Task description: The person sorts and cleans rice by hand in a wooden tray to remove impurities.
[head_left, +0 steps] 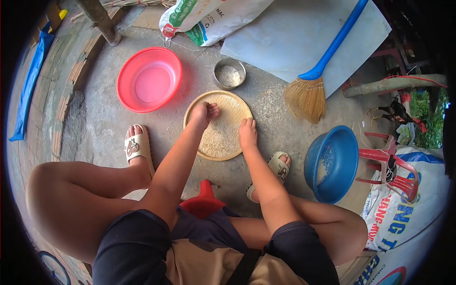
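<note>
- Your round woven tray (pixel 222 158), pale tan, sits at the centre of the frame, with off-white rice grains (pixel 221 141) spread across it
- Your left hand (pixel 204 112) is loosely curled above them; I cannot tell whether it holds any
- Your right hand (pixel 247 133) grips the tray's right rim
- Upper centre, a metal bowl (pixel 230 63) holds rice grains too
- At right, a blue basin (pixel 342 161) has some scattered inside

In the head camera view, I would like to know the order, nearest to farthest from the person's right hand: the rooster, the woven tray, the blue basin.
Measured from the right hand:
1. Woven tray: nearest, the hand is at its right rim.
2. Blue basin: to the right, beyond the right foot.
3. Rooster: farthest, near the right edge.
</note>
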Demonstrator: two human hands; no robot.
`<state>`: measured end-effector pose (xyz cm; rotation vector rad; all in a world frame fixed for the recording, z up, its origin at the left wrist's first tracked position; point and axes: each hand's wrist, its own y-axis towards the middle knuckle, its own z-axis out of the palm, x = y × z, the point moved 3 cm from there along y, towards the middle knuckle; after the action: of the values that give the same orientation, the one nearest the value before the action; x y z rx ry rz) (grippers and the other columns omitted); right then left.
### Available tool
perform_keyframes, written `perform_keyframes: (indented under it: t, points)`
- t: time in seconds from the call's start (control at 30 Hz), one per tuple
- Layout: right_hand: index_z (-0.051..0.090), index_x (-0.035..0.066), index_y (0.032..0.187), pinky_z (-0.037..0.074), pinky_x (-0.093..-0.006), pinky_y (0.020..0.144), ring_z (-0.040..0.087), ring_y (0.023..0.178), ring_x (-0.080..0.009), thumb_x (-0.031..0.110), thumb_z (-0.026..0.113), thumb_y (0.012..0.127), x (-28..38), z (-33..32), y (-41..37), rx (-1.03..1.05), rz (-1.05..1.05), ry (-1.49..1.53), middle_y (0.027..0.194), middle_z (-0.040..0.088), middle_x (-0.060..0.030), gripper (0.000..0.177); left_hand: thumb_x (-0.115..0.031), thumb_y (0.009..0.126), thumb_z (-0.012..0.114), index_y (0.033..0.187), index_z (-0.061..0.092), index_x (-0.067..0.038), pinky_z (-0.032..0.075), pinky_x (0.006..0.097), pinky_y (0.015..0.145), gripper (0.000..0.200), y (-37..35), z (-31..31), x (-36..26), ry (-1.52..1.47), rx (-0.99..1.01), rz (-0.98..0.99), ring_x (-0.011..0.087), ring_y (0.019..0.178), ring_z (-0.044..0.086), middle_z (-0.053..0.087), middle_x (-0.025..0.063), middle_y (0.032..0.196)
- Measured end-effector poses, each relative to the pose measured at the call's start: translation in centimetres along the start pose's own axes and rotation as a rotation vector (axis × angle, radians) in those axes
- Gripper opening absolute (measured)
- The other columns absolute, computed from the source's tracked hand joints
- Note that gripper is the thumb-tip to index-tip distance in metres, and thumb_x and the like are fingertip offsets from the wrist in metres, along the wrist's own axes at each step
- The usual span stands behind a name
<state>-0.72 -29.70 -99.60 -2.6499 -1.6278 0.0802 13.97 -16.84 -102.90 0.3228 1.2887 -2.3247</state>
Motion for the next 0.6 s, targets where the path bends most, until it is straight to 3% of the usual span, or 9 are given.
perform_keyframes:
  t: [0.17,0.23,0.27,0.33,0.47,0.53,0.6]
  points:
    - [0.056,-0.002,0.096,0.051,-0.0304,0.074,0.057,0.095,-0.0274,0.000,0.057,0.079,0.1,-0.2,2.1,-0.061,0.080,0.035,0.099,0.058,-0.0159,0.018,-0.017,0.091,0.034,0.091,0.055,0.003,0.054,0.0355,0.068,0.029,-1.0,-0.3,0.9,0.059,-0.042,-0.038,0.0245,0.072,0.062,0.062,0.0144,0.081]
    - [0.060,-0.001,0.093,0.051,-0.0307,0.074,0.062,0.089,-0.0239,0.000,0.061,0.077,-0.1,0.5,3.8,0.263,0.254,0.678,0.096,0.063,-0.0163,0.016,-0.018,0.093,0.033,0.095,0.054,0.002,0.054,0.0365,0.073,0.029,-1.3,-0.4,1.2,0.085,-0.050,-0.066,0.0245,0.077,0.062,0.062,0.0142,0.086]
    - [0.060,-0.001,0.093,0.051,-0.0307,0.074,0.062,0.089,-0.0239,0.000,0.061,0.077,0.7,0.1,4.5,0.272,0.245,0.667,0.096,0.063,-0.0163,0.016,-0.018,0.093,0.033,0.095,0.054,0.002,0.054,0.0365,0.073,0.029,-1.6,-0.2,1.2,0.070,-0.054,-0.068,0.0245,0.077,0.062,0.062,0.0142,0.086]
    - [0.064,-0.002,0.088,0.051,-0.0333,0.073,0.065,0.080,-0.0276,0.002,0.057,0.079,4.5,-2.1,5.4,0.215,0.009,1.199,0.094,0.066,-0.0151,0.012,-0.018,0.091,0.035,0.093,0.056,0.003,0.054,0.0359,0.071,0.029,-1.8,0.3,1.1,0.101,0.026,-0.113,0.0257,0.076,0.064,0.064,0.0159,0.085]
    - [0.062,-0.001,0.097,0.049,-0.0370,0.078,0.062,0.087,-0.0311,0.009,0.057,0.083,8.0,-6.7,5.2,0.218,-0.087,1.170,0.099,0.063,-0.0171,0.018,-0.019,0.092,0.037,0.095,0.056,0.002,0.054,0.0369,0.073,0.028,1.3,-0.4,0.7,-0.063,0.149,-0.050,0.0253,0.078,0.063,0.064,0.0154,0.087]
    - [0.059,0.001,0.107,0.048,-0.0368,0.083,0.060,0.092,-0.0295,0.013,0.061,0.084,7.1,-7.9,3.7,-0.264,-0.129,0.784,0.102,0.061,-0.0156,0.026,-0.019,0.092,0.037,0.093,0.056,0.001,0.054,0.0372,0.072,0.028,-0.3,0.1,-1.6,-0.094,0.014,0.008,0.0250,0.075,0.063,0.064,0.0138,0.083]
    - [0.057,0.003,0.111,0.046,-0.0387,0.087,0.056,0.098,-0.0325,0.018,0.061,0.085,6.1,-6.6,0.8,-0.276,-0.229,0.649,0.108,0.057,-0.0162,0.031,-0.019,0.093,0.035,0.093,0.056,0.001,0.054,0.0345,0.070,0.029,0.6,-0.9,-2.7,-0.111,0.048,0.003,0.0240,0.074,0.062,0.063,0.0130,0.084]
